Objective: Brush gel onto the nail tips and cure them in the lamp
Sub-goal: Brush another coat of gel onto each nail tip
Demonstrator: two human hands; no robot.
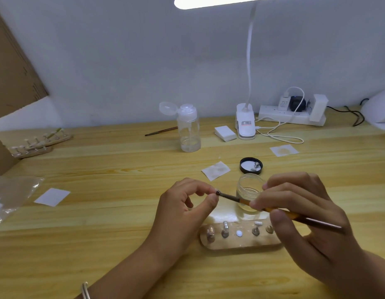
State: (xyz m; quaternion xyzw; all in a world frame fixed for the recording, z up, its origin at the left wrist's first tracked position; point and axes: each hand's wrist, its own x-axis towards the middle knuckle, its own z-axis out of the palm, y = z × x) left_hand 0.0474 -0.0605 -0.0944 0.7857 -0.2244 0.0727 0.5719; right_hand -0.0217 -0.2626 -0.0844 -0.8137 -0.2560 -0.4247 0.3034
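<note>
Just above the wooden holder point(241, 243), left hand point(178, 214) grip pinches 1 nail tip point(218, 193), right hand point(299, 214) grip clasps the brush point(232, 197) against it; gel seemingly underway, curing in lamp point(378, 108) far right not begun.

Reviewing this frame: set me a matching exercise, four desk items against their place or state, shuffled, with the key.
1. brush
2. black lid
3. pump bottle
4. wooden stand

A. upright, flip cap open
B. lying inside-up behind the glass jar
C. nearest the person, holding metal pegs
D. gripped by the right hand, tip at a small peg the left hand pinches

Pairs: 1-D, 2-B, 3-A, 4-C
</note>
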